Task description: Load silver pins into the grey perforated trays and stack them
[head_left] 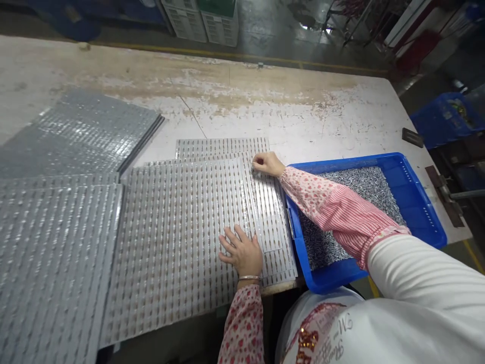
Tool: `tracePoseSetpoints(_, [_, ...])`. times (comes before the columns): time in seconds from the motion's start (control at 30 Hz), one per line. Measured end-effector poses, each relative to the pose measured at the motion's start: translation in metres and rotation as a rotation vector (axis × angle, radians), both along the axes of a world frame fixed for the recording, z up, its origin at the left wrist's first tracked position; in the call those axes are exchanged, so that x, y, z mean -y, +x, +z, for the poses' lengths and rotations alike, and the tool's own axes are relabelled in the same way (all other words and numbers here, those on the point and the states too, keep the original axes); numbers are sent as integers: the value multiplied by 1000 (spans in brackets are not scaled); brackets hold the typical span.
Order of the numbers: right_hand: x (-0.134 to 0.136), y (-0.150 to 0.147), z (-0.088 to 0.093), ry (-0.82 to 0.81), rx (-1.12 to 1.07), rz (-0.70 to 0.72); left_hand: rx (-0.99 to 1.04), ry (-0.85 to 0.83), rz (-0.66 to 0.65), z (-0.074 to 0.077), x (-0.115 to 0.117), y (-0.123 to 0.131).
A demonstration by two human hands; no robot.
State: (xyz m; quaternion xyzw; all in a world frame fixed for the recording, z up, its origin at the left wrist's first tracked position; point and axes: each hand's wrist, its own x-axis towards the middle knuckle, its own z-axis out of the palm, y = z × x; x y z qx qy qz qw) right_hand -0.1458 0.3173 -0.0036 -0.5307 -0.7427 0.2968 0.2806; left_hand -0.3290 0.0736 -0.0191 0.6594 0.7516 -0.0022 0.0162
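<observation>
My left hand (244, 254) lies with its fingers spread on a grey sheet (182, 227) covered in rows of small slots or pieces. Near that sheet's upper right corner, my right hand (268, 164) is closed in a pinch. What it holds, if anything, is too small to make out. Beneath both hands, another patterned sheet (223, 146) sticks out at the back and along the right. Right of my hands stands a blue plastic tray (422, 212) holding a mass of small shiny metal pieces (364, 184), partly hidden by my right sleeve.
Stacks of similar grey sheets (53, 263) lie at the left, with a tilted stack (91, 126) behind. The worn white table (295, 106) ends at the back and right. A small dark block (412, 137) lies near the right edge. White crates (220, 28) stand on the floor beyond.
</observation>
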Motion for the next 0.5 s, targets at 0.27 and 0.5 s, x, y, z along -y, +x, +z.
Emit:
tracePoseSetpoints(0.27, [154,129,12,-193,-210,-298,51,-52,-94,17,-9,18])
tracePoseSetpoints(0.5, [255,195,-3,-305,244,-597,7,7,-313,17,-14,61])
